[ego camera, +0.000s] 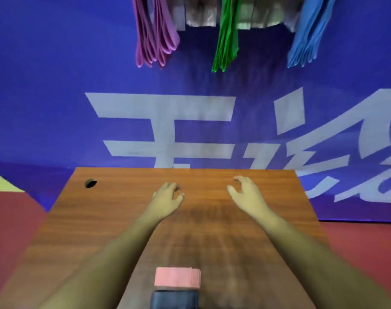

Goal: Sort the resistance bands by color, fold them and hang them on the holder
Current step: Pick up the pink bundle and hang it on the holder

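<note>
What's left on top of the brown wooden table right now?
On the brown wooden table: a folded pink stack and a dark folded item at the near edge. Both forearms cover parts of the surface, so anything beneath them is hidden.

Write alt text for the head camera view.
Two empty hands, left hand and right hand, hover over a wooden table. Purple bands, green bands and blue bands hang above; a pink stack lies near.

two bare forearms show from the bottom edge, with no sleeve over them as far as they can be seen. the left hand (167,197) and right hand (246,190) wear no glove, ring, watch or band.
</note>
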Demonstrator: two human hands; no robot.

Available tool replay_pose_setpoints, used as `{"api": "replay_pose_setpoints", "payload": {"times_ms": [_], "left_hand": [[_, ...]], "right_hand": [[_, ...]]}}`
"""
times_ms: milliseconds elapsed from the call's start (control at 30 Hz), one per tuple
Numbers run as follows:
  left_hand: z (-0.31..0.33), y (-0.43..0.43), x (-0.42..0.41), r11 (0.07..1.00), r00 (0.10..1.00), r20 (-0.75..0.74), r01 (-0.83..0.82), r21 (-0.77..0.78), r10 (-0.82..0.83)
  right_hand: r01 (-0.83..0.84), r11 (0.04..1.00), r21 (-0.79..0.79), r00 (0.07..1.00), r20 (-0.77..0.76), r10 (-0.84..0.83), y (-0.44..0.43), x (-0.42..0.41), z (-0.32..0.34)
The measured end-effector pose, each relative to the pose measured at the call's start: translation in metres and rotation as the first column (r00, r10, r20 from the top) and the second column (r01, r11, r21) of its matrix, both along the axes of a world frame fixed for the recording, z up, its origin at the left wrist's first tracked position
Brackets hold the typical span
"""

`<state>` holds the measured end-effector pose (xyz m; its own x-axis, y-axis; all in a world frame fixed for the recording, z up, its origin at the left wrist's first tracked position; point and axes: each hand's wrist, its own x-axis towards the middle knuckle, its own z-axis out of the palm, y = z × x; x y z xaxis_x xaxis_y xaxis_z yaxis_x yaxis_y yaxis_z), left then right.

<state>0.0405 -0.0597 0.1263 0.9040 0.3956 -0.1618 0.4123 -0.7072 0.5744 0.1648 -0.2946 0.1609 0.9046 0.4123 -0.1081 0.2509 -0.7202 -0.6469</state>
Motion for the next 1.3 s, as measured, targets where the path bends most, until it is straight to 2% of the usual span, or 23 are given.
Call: {"api": "replay_pose_setpoints", "payload": {"times_ms": [233,567,867,1033,1300], "left_hand": [[-0.079,0.020,-0.084,0.994,0.979,-0.200,-0.059,-0.094,0.039],[-0.166,0.029,-0.135,0.968,0.961,-0.275,-0.027,-0.250,-0.044],[-0.216,0.032,-0.161,0.939,0.945,-0.278,0.071,-0.337,-0.171],[-0.233,0.028,-0.162,0.945,0.971,-0.209,0.040,-0.323,-0.113],[-0.235,0.027,-0.157,0.955,0.958,-0.248,0.070,-0.288,-0.145]], "right_hand": [[-0.150,0.981,-0.124,0.964,-0.238,0.117,0.040,-0.096,-0.096],[-0.314,0.912,-0.263,0.885,-0.428,0.182,0.072,-0.171,-0.171],[-0.452,0.833,-0.319,0.866,-0.379,0.325,0.093,-0.192,-0.197],[-0.457,0.823,-0.338,0.870,-0.362,0.334,0.094,-0.192,-0.212],[-0.485,0.792,-0.372,0.862,-0.354,0.362,0.098,-0.191,-0.228]]}}
